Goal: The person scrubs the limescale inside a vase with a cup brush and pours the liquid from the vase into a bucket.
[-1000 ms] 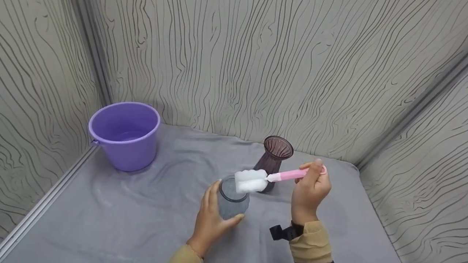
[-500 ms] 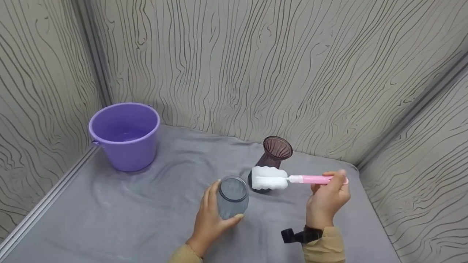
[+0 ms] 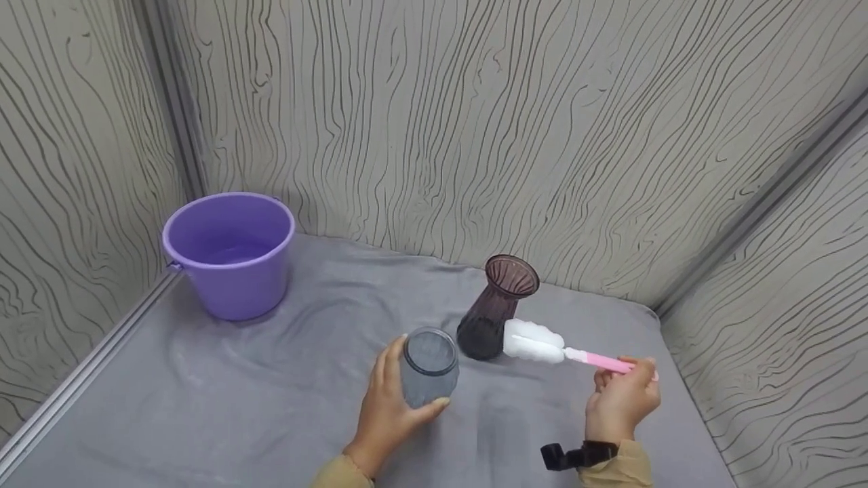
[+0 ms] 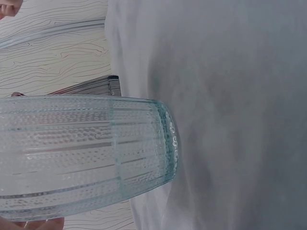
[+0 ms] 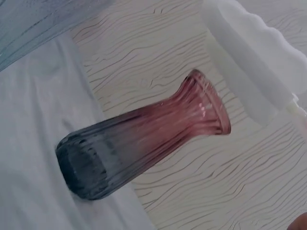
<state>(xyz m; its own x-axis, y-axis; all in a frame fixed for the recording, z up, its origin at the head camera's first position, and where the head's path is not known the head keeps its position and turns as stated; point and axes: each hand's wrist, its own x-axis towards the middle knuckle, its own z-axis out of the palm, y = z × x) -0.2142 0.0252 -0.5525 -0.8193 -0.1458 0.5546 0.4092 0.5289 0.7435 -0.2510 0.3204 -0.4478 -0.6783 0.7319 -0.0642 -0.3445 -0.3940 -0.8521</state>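
Observation:
My left hand (image 3: 392, 407) grips a bluish clear glass vase (image 3: 430, 369), fingers along its left side and thumb at the front. The left wrist view shows its ribbed, dotted wall (image 4: 86, 153); I cannot tell whether its base touches the cloth. My right hand (image 3: 622, 401) holds a bottle brush by its pink handle (image 3: 607, 362). The brush's white sponge head (image 3: 534, 341) points left, clear of the bluish vase's mouth. Beyond it a purple-to-dark flared glass vase (image 3: 495, 308) stands upright; in the right wrist view this flared vase (image 5: 144, 136) appears near the sponge (image 5: 249, 62).
A purple bucket (image 3: 237, 285) stands at the back left, its inside partly visible. Grey cloth (image 3: 224, 400) with wrinkles covers the table. Wood-grain patterned panels (image 3: 434, 122) rise behind and at both sides. A black strap mount (image 3: 580, 455) sits on the right wrist.
My right hand has moved right and toward me with the brush, taking the sponge away from above the bluish vase's mouth. The left hand keeps its grip, nearly still.

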